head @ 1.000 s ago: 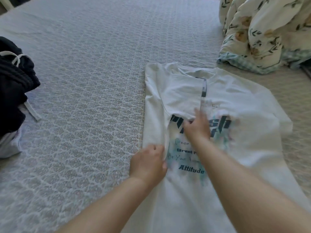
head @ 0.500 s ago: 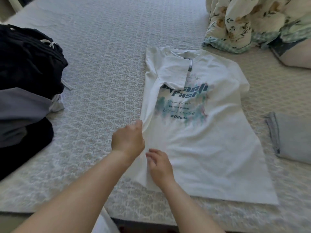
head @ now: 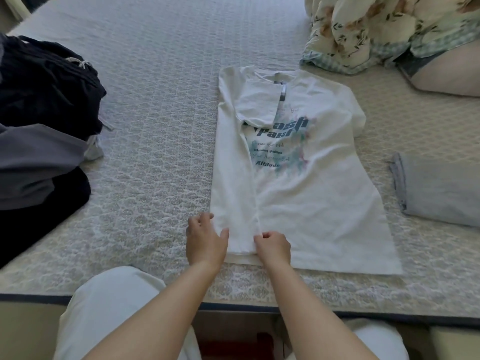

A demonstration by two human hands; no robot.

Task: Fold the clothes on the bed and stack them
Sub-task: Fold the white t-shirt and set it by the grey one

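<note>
both grips pinch the white t-shirt [head: 298,198] hem: left hand [head: 205,241] at folded edge, right hand [head: 272,246] beside it

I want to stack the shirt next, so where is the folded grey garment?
In the head view, the grey garment lies on the bed at the right edge, just right of the white T-shirt and below the floral quilt.

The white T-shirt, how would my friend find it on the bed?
Look at the bed, near its front edge, between the dark clothes pile and the folded grey cloth. The T-shirt lies flat there, one side folded in. Only it is white with teal and black lettering.
</note>
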